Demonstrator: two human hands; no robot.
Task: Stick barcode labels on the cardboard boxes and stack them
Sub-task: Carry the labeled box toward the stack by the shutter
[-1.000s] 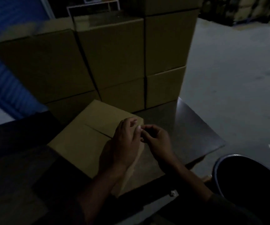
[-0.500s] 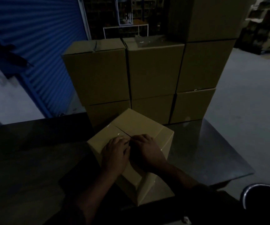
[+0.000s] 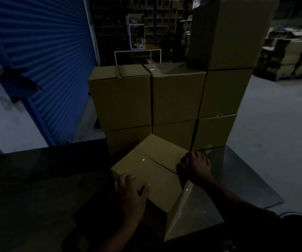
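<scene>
A closed cardboard box (image 3: 157,171) sits turned cornerwise on the dark table (image 3: 37,179). My left hand (image 3: 130,191) grips its near left edge, with the fingers curled over the side and the thumb on top. My right hand (image 3: 194,166) grips its right corner, fingers curled over the edge. No barcode label shows on the box's top in this dim light. Behind it stands a stack of cardboard boxes (image 3: 175,99), two high at left and middle and taller at right. A small white label (image 3: 152,69) lies on the middle box's top.
A blue roller shutter (image 3: 43,60) fills the left. The table's right corner (image 3: 266,197) ends over grey concrete floor (image 3: 282,133). A dark round bin rim (image 3: 299,215) shows at the lower right. Shelving and white frames (image 3: 137,42) stand far behind.
My hands were together over the box's near corner; they have moved apart to its left edge and right corner. The view has tilted up and shows more of the stack.
</scene>
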